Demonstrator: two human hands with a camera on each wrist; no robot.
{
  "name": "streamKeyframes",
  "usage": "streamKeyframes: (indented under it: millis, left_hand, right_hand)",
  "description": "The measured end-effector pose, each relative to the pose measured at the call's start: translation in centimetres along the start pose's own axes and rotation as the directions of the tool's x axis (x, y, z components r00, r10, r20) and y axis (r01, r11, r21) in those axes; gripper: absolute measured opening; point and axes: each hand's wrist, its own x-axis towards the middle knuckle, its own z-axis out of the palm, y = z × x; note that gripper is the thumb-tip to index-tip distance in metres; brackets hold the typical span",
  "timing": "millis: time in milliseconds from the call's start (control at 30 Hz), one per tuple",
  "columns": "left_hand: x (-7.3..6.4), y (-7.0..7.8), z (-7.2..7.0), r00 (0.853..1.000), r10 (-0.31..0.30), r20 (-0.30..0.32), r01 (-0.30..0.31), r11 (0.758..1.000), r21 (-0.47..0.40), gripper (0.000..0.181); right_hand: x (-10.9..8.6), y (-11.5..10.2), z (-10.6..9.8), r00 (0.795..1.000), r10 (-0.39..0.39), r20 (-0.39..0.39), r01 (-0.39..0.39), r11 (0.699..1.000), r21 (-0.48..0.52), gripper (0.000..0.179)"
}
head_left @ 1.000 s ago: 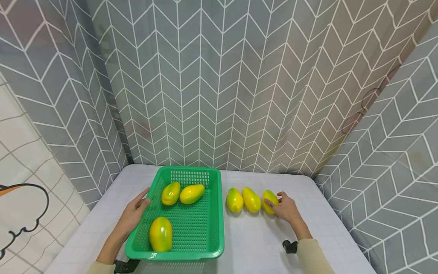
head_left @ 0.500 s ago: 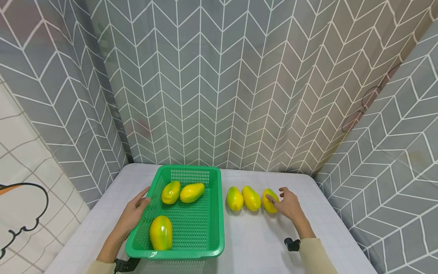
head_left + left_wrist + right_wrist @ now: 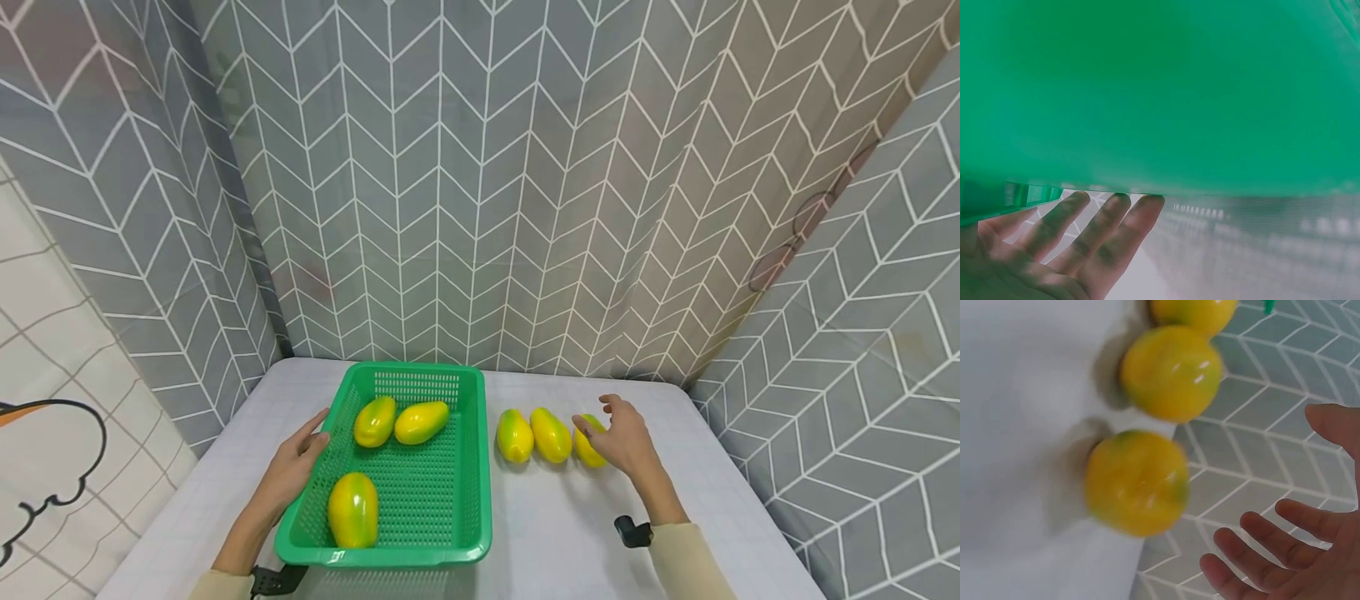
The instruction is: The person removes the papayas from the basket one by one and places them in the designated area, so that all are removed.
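Note:
My right hand is raised over the rightmost yellow-green mango, partly covering it in the head view. Its fingers are spread and hold nothing; in the right wrist view a gap separates them from that mango. Two more mangoes, a middle one and a left one, lie beside it in a row. My left hand rests at the left side of a green plastic basket, its straight fingers at the basket's side. Inside lie three mangoes: two at the back and one at the front left.
A white cloth covers the table. The row of mangoes lies just right of the basket. Grey patterned curtains hang behind the table and along both sides.
My right hand was around the rightmost mango; it has come off it and risen, with its fingers spread. That mango stays in place. The left hand and basket have not moved.

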Motion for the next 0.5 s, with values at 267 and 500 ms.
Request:
streamKeyframes:
  millis: [267,500]
  left_hand:
    - [0.0,0.1,0.0,1.000,-0.001,0.006,0.001,1.000,-0.004,0.061]
    - [-0.1,0.1,0.0,1.000,0.004,0.004,-0.004,1.000,-0.004,0.061]
  right_hand:
    - [-0.3,-3.3,0.1,0.996,-0.078,-0.033,0.079,0.996,0.040,0.071]
    - [-0.4,-5.7,1.2,0.993,-0.114,-0.032,0.117,0.988,0.104,0.070]
